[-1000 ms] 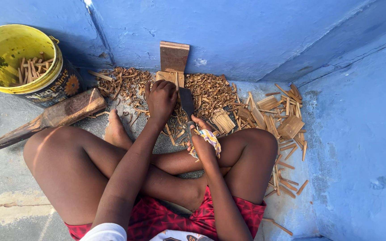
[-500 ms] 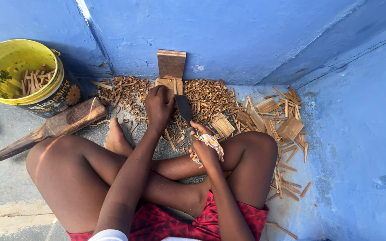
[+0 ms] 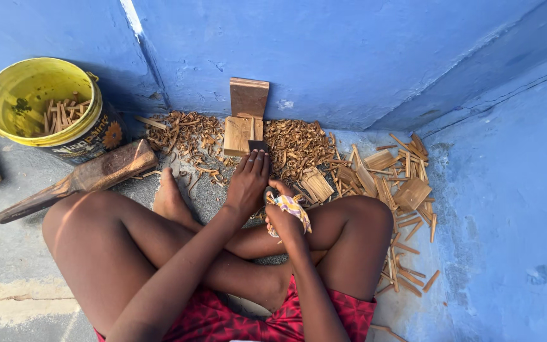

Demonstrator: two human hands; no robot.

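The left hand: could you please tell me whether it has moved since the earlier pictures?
Yes. The left hand has slid forward toward the wood block by the wall, and its fingertips now reach the block's near edge.

A bucket (image 3: pixel 42 104) holding sticks (image 3: pixel 61 115) stands far left; a mallet (image 3: pixel 74 180) lies beside it, shavings (image 3: pixel 295 145) behind the hands, wood pieces (image 3: pixel 406 183) right.

rough wood block (image 3: pixel 240 135), glossy plastic bucket (image 3: pixel 45 104)
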